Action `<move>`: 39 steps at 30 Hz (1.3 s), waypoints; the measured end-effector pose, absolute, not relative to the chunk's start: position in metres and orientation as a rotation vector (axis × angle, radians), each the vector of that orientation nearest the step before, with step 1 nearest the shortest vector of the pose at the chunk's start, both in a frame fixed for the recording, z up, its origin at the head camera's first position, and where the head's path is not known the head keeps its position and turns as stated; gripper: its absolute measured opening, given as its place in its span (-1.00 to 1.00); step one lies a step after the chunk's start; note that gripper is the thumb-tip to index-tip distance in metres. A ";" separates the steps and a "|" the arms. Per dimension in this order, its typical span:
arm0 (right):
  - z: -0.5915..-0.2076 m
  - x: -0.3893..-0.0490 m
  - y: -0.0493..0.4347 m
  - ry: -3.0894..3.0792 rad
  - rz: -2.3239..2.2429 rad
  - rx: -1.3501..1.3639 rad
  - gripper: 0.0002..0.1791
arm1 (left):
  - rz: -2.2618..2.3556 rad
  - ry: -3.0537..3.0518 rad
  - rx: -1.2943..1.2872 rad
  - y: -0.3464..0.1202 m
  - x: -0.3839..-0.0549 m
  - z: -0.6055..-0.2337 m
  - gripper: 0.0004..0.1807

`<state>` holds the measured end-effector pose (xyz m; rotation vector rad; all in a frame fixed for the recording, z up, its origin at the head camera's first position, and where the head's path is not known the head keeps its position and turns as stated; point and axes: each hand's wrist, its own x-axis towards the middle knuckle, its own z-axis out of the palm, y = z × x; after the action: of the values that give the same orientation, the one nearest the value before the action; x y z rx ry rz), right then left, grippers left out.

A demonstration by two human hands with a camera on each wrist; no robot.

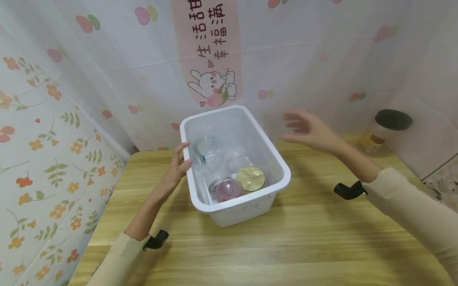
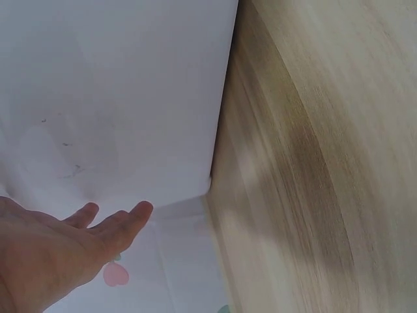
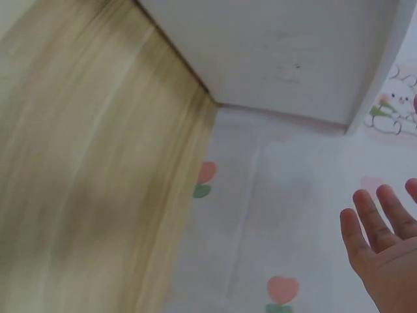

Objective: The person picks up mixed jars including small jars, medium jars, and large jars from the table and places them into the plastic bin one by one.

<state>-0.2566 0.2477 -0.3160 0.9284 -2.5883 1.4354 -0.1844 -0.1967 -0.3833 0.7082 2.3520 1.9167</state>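
Note:
A white plastic bin stands on the table, with several clear jars inside. Among these are a jar with a gold lid, a jar with a pinkish lid and a clear jar lying at the left. My left hand holds the bin's left rim, thumb and a finger over the edge; in the left wrist view other fingers extend along its outer wall. My right hand is raised right of the bin, apart from it, slightly blurred. Its fingers are spread and hold nothing in the right wrist view.
A clear jar with a black lid stands at the table's back right corner. The wooden table extends in front of the bin. A patterned curtain hangs right behind the bin, and a floral one at the left.

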 end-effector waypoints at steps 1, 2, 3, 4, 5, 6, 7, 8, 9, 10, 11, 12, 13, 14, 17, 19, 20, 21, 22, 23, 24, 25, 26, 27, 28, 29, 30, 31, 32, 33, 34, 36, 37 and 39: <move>-0.319 -0.256 0.250 -2.588 1.436 0.902 -0.22 | 1.919 2.353 0.711 -0.197 -0.184 -0.384 -0.33; -0.323 -0.255 0.253 -2.588 1.437 0.877 -0.24 | 1.920 2.352 0.714 -0.196 -0.184 -0.384 -0.33; -0.326 -0.253 0.256 -2.586 1.431 0.854 -0.26 | 1.922 2.351 0.717 -0.196 -0.184 -0.384 -0.34; -0.330 -0.252 0.258 -2.585 1.436 0.830 -0.28 | 1.924 2.350 0.718 -0.196 -0.184 -0.385 -0.34; -0.333 -0.250 0.261 -2.583 1.439 0.808 -0.30 | 1.926 2.349 0.720 -0.196 -0.184 -0.385 -0.35; -0.337 -0.248 0.264 -2.583 1.437 0.783 -0.32 | 1.926 2.349 0.722 -0.196 -0.184 -0.385 -0.35; -0.341 -0.247 0.267 -2.582 1.435 0.762 -0.34 | 1.929 2.346 0.721 -0.196 -0.184 -0.386 -0.36; -0.344 -0.245 0.270 -2.580 1.435 0.745 -0.36 | 1.932 2.343 0.721 -0.195 -0.184 -0.386 -0.36; -0.348 -0.243 0.273 -2.574 1.438 0.732 -0.38 | 1.937 2.340 0.722 -0.195 -0.184 -0.386 -0.36; -0.351 -0.242 0.276 -2.567 1.439 0.719 -0.41 | 1.941 2.337 0.725 -0.195 -0.184 -0.386 -0.36; -0.354 -0.241 0.279 -2.558 1.431 0.708 -0.42 | 1.946 2.333 0.727 -0.195 -0.184 -0.387 -0.36; -0.357 -0.240 0.282 -2.549 1.425 0.697 -0.44 | 1.950 2.331 0.729 -0.195 -0.184 -0.387 -0.36; -0.360 -0.239 0.284 -2.537 1.427 0.685 -0.45 | 1.956 2.327 0.730 -0.195 -0.184 -0.387 -0.35; -0.362 -0.238 0.286 -2.525 1.428 0.669 -0.46 | 1.960 2.325 0.732 -0.195 -0.184 -0.387 -0.35; -0.369 -0.236 0.294 -2.501 1.433 0.609 -0.48 | 1.967 2.324 0.728 -0.195 -0.184 -0.387 -0.35; -0.373 -0.235 0.298 -2.497 1.434 0.573 -0.49 | 1.968 2.324 0.723 -0.195 -0.184 -0.387 -0.35; -0.374 -0.235 0.301 -2.495 1.430 0.559 -0.50 | 1.969 2.325 0.722 -0.195 -0.184 -0.387 -0.35; -0.376 -0.235 0.303 -2.494 1.423 0.548 -0.51 | 1.972 2.324 0.720 -0.195 -0.184 -0.387 -0.35; -0.377 -0.235 0.305 -2.490 1.425 0.542 -0.51 | 1.974 2.323 0.719 -0.195 -0.184 -0.387 -0.35; -0.378 -0.235 0.307 -2.487 1.418 0.538 -0.51 | 1.975 2.322 0.719 -0.195 -0.184 -0.387 -0.35; -0.378 -0.235 0.309 -2.485 1.409 0.534 -0.52 | 1.977 2.321 0.719 -0.194 -0.184 -0.386 -0.35; -0.379 -0.235 0.310 -2.483 1.406 0.526 -0.53 | 1.978 2.321 0.718 -0.194 -0.184 -0.386 -0.36; -0.379 -0.235 0.312 -2.482 1.403 0.518 -0.53 | 1.981 2.319 0.720 -0.194 -0.184 -0.386 -0.36; -0.380 -0.235 0.313 -2.481 1.403 0.512 -0.53 | 1.981 2.319 0.719 -0.194 -0.184 -0.386 -0.36; -0.380 -0.234 0.314 -2.484 1.403 0.499 -0.53 | 1.979 2.321 0.720 -0.194 -0.184 -0.386 -0.36; -0.380 -0.234 0.315 -2.489 1.399 0.484 -0.54 | 1.977 2.322 0.721 -0.194 -0.184 -0.386 -0.36; -0.380 -0.234 0.316 -2.492 1.404 0.473 -0.53 | 1.976 2.323 0.721 -0.193 -0.184 -0.386 -0.36; -0.380 -0.233 0.317 -2.495 1.408 0.459 -0.53 | 1.977 2.322 0.720 -0.193 -0.184 -0.385 -0.35; -0.381 -0.233 0.319 -2.494 1.408 0.448 -0.53 | 1.978 2.322 0.720 -0.193 -0.184 -0.385 -0.35; -0.381 -0.233 0.320 -2.495 1.404 0.438 -0.53 | 1.978 2.322 0.719 -0.193 -0.184 -0.385 -0.35; -0.382 -0.233 0.322 -2.494 1.401 0.428 -0.53 | 1.979 2.322 0.718 -0.193 -0.184 -0.385 -0.35; -0.384 -0.233 0.325 -2.477 1.397 0.414 -0.54 | 1.982 2.320 0.718 -0.193 -0.183 -0.384 -0.34; -0.386 -0.233 0.327 -2.466 1.389 0.406 -0.55 | 1.982 2.319 0.717 -0.193 -0.183 -0.384 -0.34; -0.389 -0.232 0.331 -2.442 1.373 0.385 -0.57 | 1.983 2.319 0.716 -0.193 -0.183 -0.384 -0.33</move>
<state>-0.2322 0.3315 -0.3888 0.3846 -2.4417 1.3731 -0.1834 -0.1926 -0.3843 0.7158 2.3190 1.9827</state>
